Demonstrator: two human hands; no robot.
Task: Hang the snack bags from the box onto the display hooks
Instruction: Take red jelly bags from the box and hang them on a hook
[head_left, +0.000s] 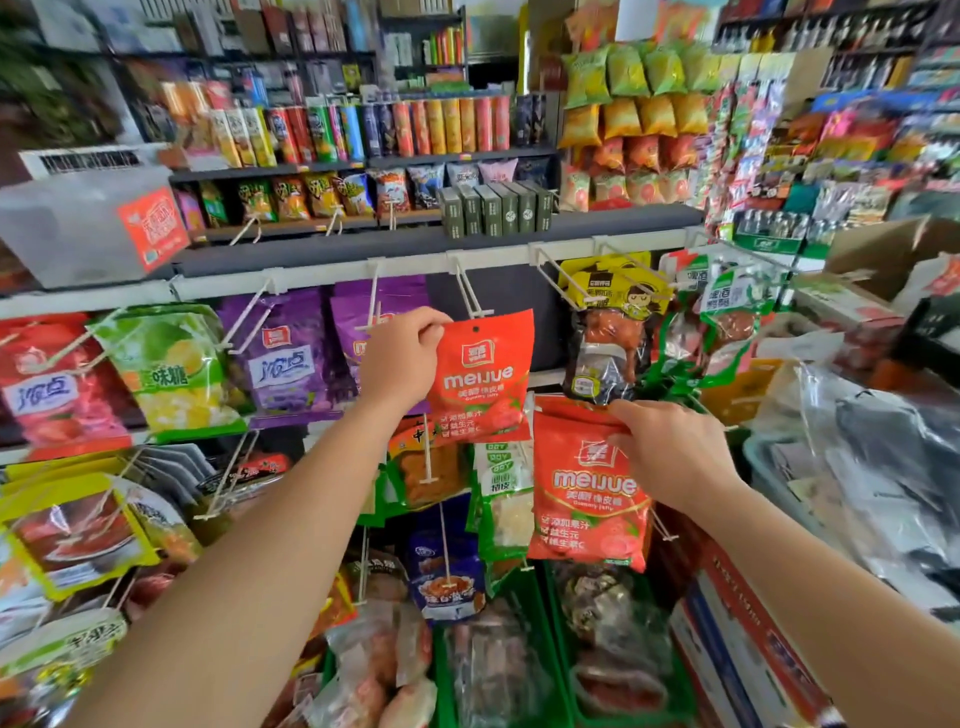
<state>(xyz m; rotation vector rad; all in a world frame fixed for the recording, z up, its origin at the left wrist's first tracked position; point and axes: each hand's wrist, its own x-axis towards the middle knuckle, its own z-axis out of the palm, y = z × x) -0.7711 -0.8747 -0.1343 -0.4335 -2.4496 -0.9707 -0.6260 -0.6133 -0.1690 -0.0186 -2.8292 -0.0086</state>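
red bag (485, 379): glossy, white "meijue" print, punch hole at top, held just under white hook (471, 296) | left hand (402, 358) pinches its top-left corner | right hand (670, 452) grips second bag (587, 504), lower right | purple bags (291, 358) left, yellow bags (618, 293) right flank the hook

Left hand (402, 358) pinches a red snack bag (485, 376) just under a white hook (470, 296); right hand (675, 452) grips another red bag (587, 499).
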